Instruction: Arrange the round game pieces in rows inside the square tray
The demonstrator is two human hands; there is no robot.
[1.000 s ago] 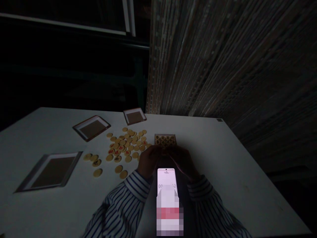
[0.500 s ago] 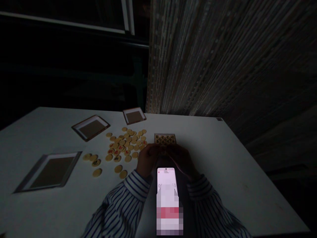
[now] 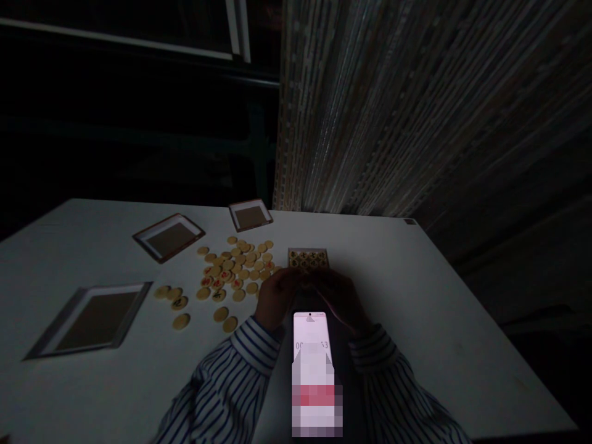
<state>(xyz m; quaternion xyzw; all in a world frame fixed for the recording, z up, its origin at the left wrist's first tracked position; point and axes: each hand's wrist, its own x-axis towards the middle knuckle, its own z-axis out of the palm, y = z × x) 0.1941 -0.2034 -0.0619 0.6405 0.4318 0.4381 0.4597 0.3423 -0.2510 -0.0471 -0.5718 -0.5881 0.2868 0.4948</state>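
Observation:
A small box [image 3: 308,250] with rows of Chinese chess pieces [image 3: 308,259] sits on the table ahead of me, dark characters facing up. Over its near end, my left hand [image 3: 277,296] and my right hand [image 3: 341,299] come together with curled fingers. Their fingertips meet in shadow, and what is between them is hidden. Left of my hands, several loose round chess pieces [image 3: 238,269] are scattered, some overlapping; a few show red characters, others dark ones or blank faces. Between my forearms lies a lit phone [image 3: 311,330], its lower part blurred out.
Three shallow trays or lids with brown bottoms lie on the white table [image 3: 407,320]: one at the near left [image 3: 97,317], one farther back [image 3: 170,237] and one near the far edge [image 3: 251,215]. A string curtain [image 3: 351,105] hangs behind the table. The room is dim.
The view has tilted very slightly. Both hands stay together at the near end of the box, and the loose pieces have not moved.

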